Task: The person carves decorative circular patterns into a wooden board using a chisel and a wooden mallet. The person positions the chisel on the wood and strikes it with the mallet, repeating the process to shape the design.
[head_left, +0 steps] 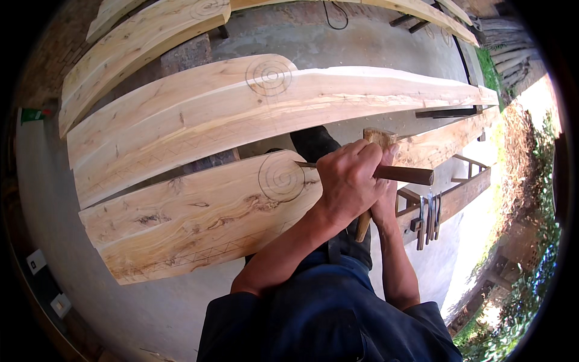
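Observation:
My left hand (pixel 350 175) is closed around a chisel whose dark wooden handle (pixel 410 175) sticks out to the right. Its narrow metal blade (pixel 306 164) points left and meets the nearest board (pixel 199 211) beside a spiral (pixel 281 177) marked near the board's rounded end. Just behind, partly covered by the left hand, my right hand (pixel 384 199) grips a wooden mallet. Above the hands shows the mallet head (pixel 379 137), and its handle (pixel 363 227) comes out below them. Whether the two hands touch cannot be made out.
Another long board (pixel 181 127) with a spiral and zigzag line lies beyond, with more boards (pixel 145 45) behind. On the right, several chisels (pixel 429 220) hang from a wooden trestle (pixel 473 192) below a plank (pixel 449 140). Grey concrete floor (pixel 163 314) surrounds them; plants (pixel 518 308) grow far right.

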### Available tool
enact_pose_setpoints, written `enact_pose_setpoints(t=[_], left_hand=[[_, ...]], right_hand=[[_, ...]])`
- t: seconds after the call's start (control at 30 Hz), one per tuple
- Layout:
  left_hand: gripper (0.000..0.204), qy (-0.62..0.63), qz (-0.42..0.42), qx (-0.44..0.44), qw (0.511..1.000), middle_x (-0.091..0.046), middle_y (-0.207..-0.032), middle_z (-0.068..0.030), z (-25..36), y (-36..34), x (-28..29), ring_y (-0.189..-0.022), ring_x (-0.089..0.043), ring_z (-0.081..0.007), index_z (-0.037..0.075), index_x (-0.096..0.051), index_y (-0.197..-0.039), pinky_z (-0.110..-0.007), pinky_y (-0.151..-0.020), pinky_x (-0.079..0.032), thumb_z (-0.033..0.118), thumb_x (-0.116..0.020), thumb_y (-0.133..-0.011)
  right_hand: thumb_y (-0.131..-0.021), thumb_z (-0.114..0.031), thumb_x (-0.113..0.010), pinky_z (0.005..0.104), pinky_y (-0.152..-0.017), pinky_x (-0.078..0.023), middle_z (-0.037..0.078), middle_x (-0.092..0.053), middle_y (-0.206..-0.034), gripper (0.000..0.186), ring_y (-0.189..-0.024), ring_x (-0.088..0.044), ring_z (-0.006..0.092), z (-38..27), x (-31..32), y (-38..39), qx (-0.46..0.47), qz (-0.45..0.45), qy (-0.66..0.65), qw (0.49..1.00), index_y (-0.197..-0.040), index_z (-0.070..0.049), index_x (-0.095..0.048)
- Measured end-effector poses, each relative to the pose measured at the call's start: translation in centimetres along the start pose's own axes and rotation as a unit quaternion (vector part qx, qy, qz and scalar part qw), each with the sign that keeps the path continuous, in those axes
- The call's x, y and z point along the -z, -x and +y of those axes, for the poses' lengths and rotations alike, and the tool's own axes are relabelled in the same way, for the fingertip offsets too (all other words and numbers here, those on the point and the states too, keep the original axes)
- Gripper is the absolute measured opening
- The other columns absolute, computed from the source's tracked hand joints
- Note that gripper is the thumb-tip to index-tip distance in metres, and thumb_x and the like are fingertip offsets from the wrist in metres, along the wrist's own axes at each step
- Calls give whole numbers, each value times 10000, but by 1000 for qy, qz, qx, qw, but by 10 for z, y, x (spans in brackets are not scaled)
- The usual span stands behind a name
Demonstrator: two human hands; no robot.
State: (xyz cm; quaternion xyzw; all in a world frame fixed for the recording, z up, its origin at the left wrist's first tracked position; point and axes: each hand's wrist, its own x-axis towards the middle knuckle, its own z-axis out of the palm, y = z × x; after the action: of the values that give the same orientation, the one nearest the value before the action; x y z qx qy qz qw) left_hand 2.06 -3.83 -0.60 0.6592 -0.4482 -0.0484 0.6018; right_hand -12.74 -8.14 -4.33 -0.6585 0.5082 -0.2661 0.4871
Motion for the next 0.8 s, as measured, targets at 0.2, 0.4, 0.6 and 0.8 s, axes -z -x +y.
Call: enact_pose_setpoints(t=[0.2, 0.4, 0.6, 0.8], left_hand=[[418, 38, 52, 33, 997, -532, -590, -121, -1, -18, -2, -490, -530, -302, 43, -517, -664, -401, -471, -394, 161, -785, -962], [318, 31, 53, 66, 996, -624, -646, -145, -6, -27, 0, -528, -601, -314, 36, -618, -715, -405, -510, -436, 156, -769, -967], [329, 35, 38, 76, 996, -626, -628, -140, -3, -28, 2, -507, -588, -310, 31, -625, -710, -404, -512, -434, 170, -789, -959], [375, 37, 54, 69, 995, -562, -605, -149, -3, -25, 7, -479, -516, -300, 36, -574, -678, -394, -492, -394, 152, -800, -954]], right_hand=[[-923, -153, -810, 322, -793, -573, 65, -747, -980, 307, -878, -694, 142, 14, 15, -3, -76, -58, -6, 995, -1137, 34, -696], [-867, -130, -829, 298, -675, -543, 77, -733, -872, 308, -736, -678, 148, -53, 38, -28, 0, 32, 46, 998, -1089, 47, -710], [-911, -72, -778, 298, -746, -492, 85, -684, -882, 547, -736, -609, 154, -142, 60, -42, 184, 219, -143, 947, -1386, 105, -572], [-778, -92, -873, 376, -983, -570, 169, -781, -1185, 698, -1132, -750, 268, -133, 61, -45, 276, 127, 355, 884, -1438, -61, -648]])
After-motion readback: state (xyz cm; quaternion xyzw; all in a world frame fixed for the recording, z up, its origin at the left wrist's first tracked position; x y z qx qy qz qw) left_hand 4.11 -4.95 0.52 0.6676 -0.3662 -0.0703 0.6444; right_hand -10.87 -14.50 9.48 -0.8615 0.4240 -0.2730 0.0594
